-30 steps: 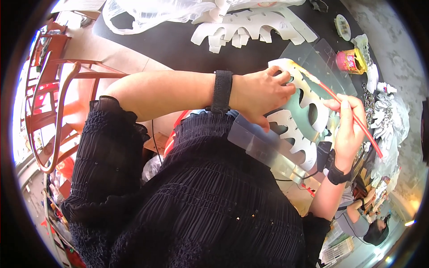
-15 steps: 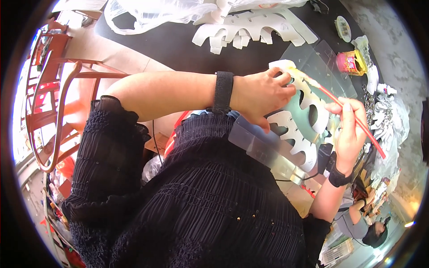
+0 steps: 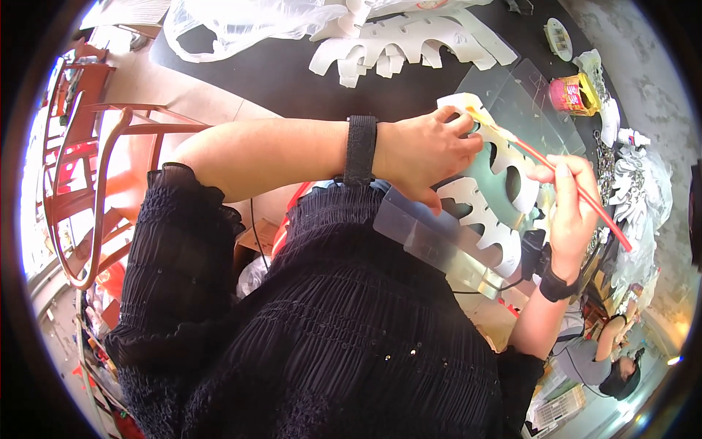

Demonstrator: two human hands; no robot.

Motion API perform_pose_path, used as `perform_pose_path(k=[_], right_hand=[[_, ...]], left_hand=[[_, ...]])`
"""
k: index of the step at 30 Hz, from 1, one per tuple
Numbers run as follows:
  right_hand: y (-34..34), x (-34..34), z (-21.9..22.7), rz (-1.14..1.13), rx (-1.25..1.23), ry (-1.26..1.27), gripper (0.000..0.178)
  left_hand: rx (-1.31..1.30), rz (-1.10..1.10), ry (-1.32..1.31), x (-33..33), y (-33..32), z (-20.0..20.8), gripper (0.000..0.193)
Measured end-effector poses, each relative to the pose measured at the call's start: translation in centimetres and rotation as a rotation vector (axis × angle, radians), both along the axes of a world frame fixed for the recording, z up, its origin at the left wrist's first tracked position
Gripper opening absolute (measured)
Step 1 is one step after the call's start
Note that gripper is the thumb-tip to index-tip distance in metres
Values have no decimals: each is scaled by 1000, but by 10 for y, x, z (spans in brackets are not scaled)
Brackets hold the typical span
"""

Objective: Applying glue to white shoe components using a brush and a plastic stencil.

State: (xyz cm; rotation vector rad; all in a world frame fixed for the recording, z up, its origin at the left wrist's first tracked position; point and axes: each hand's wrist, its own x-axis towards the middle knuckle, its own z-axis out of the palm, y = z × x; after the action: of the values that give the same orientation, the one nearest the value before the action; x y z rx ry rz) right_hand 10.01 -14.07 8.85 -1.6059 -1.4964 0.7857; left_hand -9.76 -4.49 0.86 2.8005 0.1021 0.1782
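Note:
My right hand (image 3: pixel 570 194) is closed round a thin red brush (image 3: pixel 545 159). Its pale tip touches the upper edge of a white cut-out piece (image 3: pixel 523 192) with deep scallops, where a yellowish smear shows. My left hand (image 3: pixel 439 152) rests on this piece with spread, bent fingers, its thumb reaching toward me. A pale green piece (image 3: pixel 479 175) shows under the white one. Nearer me lies a second scalloped white piece (image 3: pixel 475 205). Clear plastic sheets (image 3: pixel 413 223) lie beneath these pieces, partly covered by them.
On the dark table (image 3: pixel 285 80) lie more white cut-outs (image 3: pixel 395 40) and a plastic bag (image 3: pixel 241 29). A pink and yellow tub (image 3: pixel 574 95) and an oval dish (image 3: pixel 559 39) stand at right. A wooden chair (image 3: pixel 99 190) is at left; another person (image 3: pixel 599 358) works at lower right.
The brush and my right hand have shifted slightly, with the brush tip moving a little up and left along the white piece's edge. My left hand stays nearly in place.

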Motion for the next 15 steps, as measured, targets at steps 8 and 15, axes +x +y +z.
perform_pose_path(k=[8,15], right_hand=[[-4,7,1,-114,6,52,16],[-9,19,4,-111,-22,75,15]], left_hand=[[20,5,-12,0,-1,0,77],[-2,-4,15,1,0,2,78]])
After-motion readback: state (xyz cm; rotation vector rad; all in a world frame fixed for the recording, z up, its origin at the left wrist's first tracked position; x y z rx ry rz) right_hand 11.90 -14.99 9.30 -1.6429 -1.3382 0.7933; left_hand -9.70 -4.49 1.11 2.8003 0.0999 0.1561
